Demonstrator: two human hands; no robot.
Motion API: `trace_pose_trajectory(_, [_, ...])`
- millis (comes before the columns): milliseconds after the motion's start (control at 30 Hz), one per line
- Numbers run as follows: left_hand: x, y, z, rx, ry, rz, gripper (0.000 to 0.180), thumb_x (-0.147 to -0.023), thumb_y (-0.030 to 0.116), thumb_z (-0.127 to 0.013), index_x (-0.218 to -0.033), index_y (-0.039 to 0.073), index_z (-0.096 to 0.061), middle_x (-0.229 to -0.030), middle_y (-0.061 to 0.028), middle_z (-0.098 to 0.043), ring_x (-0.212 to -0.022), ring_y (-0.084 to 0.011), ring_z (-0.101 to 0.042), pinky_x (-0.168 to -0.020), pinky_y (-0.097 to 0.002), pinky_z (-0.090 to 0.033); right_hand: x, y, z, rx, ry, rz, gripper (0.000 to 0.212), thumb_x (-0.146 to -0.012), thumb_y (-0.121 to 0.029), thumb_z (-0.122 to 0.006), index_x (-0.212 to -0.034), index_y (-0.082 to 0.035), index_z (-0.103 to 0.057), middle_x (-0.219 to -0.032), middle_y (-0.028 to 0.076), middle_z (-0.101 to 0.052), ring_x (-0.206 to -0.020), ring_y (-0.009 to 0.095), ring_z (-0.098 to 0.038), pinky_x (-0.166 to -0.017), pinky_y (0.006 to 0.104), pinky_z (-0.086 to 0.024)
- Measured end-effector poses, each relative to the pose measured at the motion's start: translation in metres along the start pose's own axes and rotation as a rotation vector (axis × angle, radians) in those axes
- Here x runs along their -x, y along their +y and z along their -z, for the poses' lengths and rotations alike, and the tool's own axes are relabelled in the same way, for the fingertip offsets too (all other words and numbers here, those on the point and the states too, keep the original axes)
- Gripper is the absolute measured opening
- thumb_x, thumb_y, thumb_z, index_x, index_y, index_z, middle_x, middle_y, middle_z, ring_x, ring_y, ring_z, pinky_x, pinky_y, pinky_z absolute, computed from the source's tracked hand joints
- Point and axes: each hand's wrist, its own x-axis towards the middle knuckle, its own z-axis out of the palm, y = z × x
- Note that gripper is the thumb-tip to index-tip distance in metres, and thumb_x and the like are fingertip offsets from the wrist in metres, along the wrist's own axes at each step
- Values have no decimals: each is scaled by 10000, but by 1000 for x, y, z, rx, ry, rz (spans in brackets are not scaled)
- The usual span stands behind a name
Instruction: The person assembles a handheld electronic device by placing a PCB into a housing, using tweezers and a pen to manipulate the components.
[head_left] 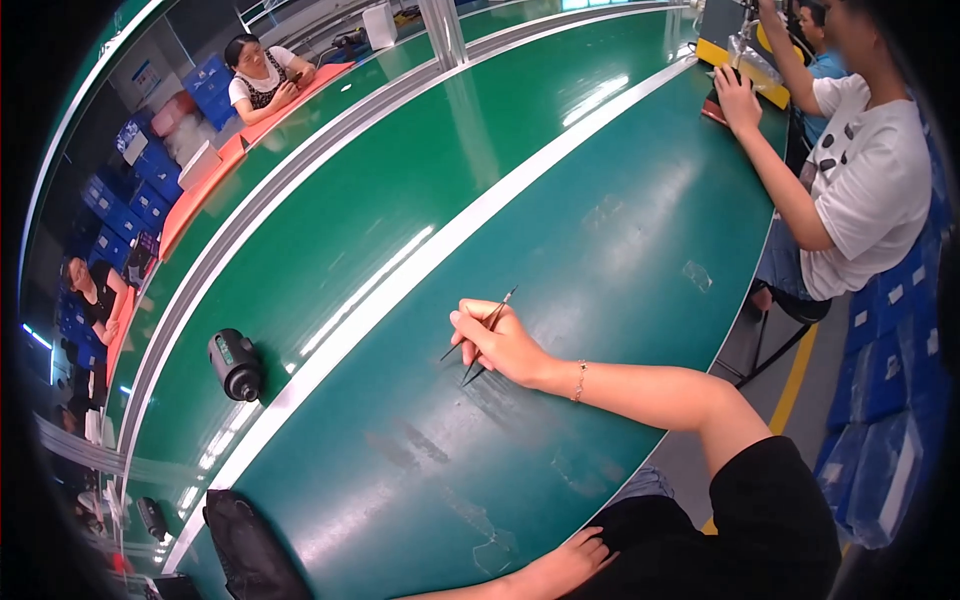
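I have the right hand over the middle of the bench, fingers clamped on slim dark tweezers, best kept lightly pinched; whether the left hand, by the near edge, grips anything, I cannot tell.

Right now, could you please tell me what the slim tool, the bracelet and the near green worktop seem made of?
Slim tool: dark, possibly coated metal, judging by its very thin ends; plastic is possible. Bracelet: probably gold-toned metal, from its thin chain. Near green worktop: perhaps rubber or vinyl, satin finish, from its soft reflections.
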Motion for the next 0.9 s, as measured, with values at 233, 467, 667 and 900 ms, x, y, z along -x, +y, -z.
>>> trace_pose_trajectory(233, [-1, 0, -3, 17, -15, -5, 173, -730, 146, -444, -793, 93, -596, -766, -51, -515, -870, -192, -495, -936, -336, -296, 2, -3, 3, 4, -18, -15, 298, -861, -249, -445, -626, -65, -441, -494, 5, -462, -425, 44, -423, -367, 199, -288])
trace_pose_trajectory(467, [-1, 0, -4, -7, -67, -16, 178, -747, 150, -441, -810, 93, -598, -757, -52, -510, -864, -189, -496, -947, -343, -287, 1, -2, -1, 8, -39, -11, 302, -861, -223, -443, -607, -61, -420, -500, 5, -463, -430, 46, -423, -395, 216, -305])
trace_pose_trajectory(667, [-1, 0, -5, -21, -19, -26, 182, -754, 147, -445, -817, 87, -605, -759, -54, -509, -868, -192, -494, -949, -353, -287, -4, -2, 2, 11, -30, 9, 301, -864, -220, -435, -609, -61, -424, -486, 4, -460, -417, 39, -402, -382, 209, -290])
trace_pose_trajectory(900, [-4, 0, 1, 2, -52, 6, 166, -744, 150, -448, -768, 94, -602, -764, -42, -514, -844, -175, -503, -929, -337, -313, -2, -5, -2, -16, -24, 28, 304, -863, -237, -435, -617, -58, -440, -470, 7, -461, -382, 39, -371, -359, 205, -279])
